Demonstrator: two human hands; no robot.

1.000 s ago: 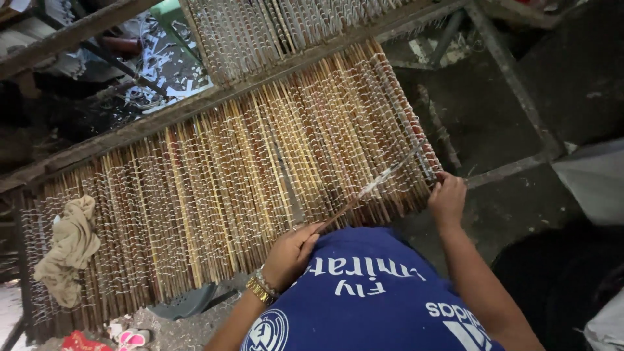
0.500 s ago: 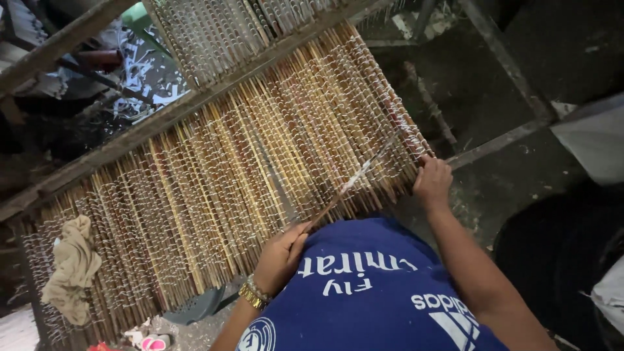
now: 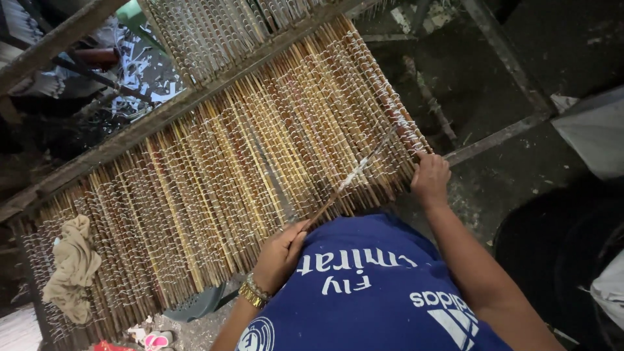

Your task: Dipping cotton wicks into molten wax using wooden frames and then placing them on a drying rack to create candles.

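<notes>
A: One thin stick (image 3: 354,175) is the item in hand. Where does it lie?

B: It lies slantwise across the near right part of the rack of sticks (image 3: 214,175), touching the tops of the rows. White thread is wound around its middle stretch.

A: State of the left hand?

B: The left hand (image 3: 281,253) sits at the near edge of the rack. Its fingers are curled together and the thumb pinches the lower end of the stick. A gold bracelet (image 3: 252,294) circles that wrist.

A: And the right hand?

B: The right hand (image 3: 430,180) is at the near right corner of the rack, fingers bent and pressed down on the outermost sticks. The upper end of the stick points to a spot just beyond that hand. Whether the hand actually grips that end, I cannot tell.

A: Describe the rack.

B: Many tan and brown sticks lie side by side, laced across with loops of white thread. A wooden beam (image 3: 195,97) crosses the far edge of the rack, and a second set of thread-wound sticks (image 3: 214,29) continues beyond the beam.

A: Items around the rack?

B: A crumpled beige cloth (image 3: 71,270) hangs over the rack's near left end. A dark scoop-like piece (image 3: 195,304) lies on the floor just below the near edge. Metal bars (image 3: 500,133) run over dark floor to the right of the rack.
</notes>
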